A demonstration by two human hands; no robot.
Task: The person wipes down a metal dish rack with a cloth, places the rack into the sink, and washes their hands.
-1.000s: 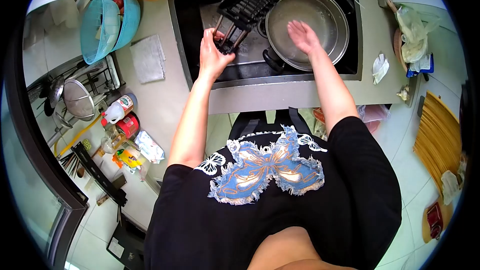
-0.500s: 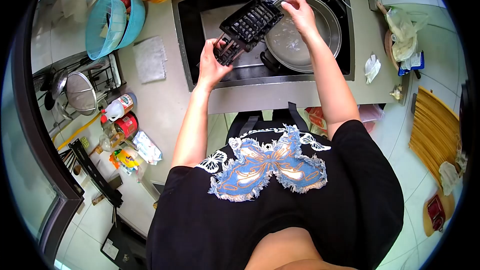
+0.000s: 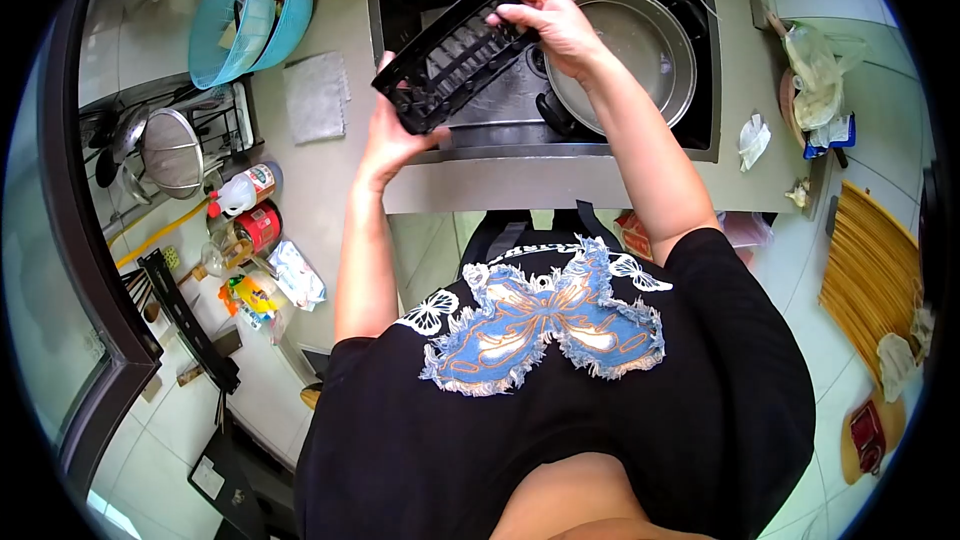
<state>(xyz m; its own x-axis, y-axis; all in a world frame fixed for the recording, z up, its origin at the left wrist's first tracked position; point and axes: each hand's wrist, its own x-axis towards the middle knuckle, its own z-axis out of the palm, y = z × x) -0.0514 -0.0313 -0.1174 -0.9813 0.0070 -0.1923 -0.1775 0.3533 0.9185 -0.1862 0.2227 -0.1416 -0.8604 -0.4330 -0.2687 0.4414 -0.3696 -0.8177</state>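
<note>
A black slotted plastic basket (image 3: 455, 58) is held tilted above the left part of the black sink (image 3: 480, 138). My left hand (image 3: 385, 145) grips its lower left end, with most of the fingers hidden behind it. My right hand (image 3: 560, 30) is closed on the upper right end, fingertips over the rim. Just right of the basket, a round metal pot (image 3: 652, 12) with dark handles sits in the sink, with what looks like shallow water inside.
Left of the sink lie a grey cloth (image 3: 315, 98) and blue plastic baskets (image 3: 218, 32). A strainer (image 3: 172, 152) and several bottles, one a red-labelled jar (image 3: 260, 227), stand farther left. Crumpled white tissue (image 3: 753, 142) rests on the right counter.
The basket has turned in my hands, showing a smoother rim and side, and moved left. My right hand has shifted left from over the pot. The whole view has shifted slightly.
</note>
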